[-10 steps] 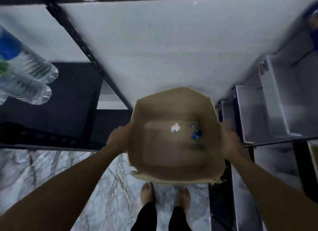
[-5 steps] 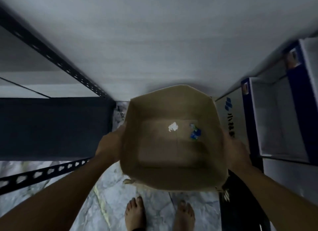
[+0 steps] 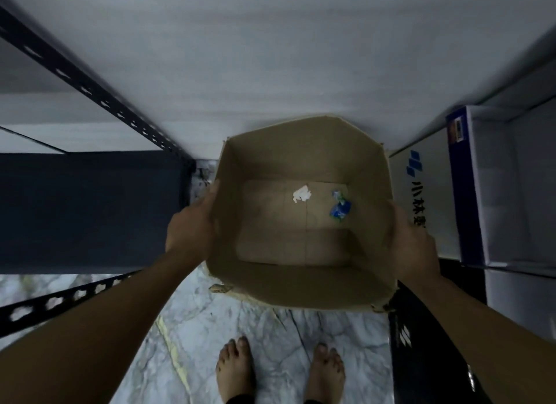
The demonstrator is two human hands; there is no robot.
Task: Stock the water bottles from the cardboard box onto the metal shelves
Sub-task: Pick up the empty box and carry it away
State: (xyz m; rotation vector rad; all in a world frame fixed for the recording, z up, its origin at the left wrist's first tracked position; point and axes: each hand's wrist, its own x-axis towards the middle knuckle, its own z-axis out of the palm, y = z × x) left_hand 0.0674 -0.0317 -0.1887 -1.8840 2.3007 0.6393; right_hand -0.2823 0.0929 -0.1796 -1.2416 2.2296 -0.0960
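Now left hand [image 3: 189,226], right hand [image 3: 412,244] on one cardboard box [image 3: 301,279]; two scraps [image 3: 301,194] [image 3: 341,208] inside.

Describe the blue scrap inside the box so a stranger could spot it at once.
Find the open cardboard box held between the left hand and the right hand. Two scraps lie on its bottom. The blue and green scrap is the crumpled one nearer the right hand; the only other one is the white scrap.
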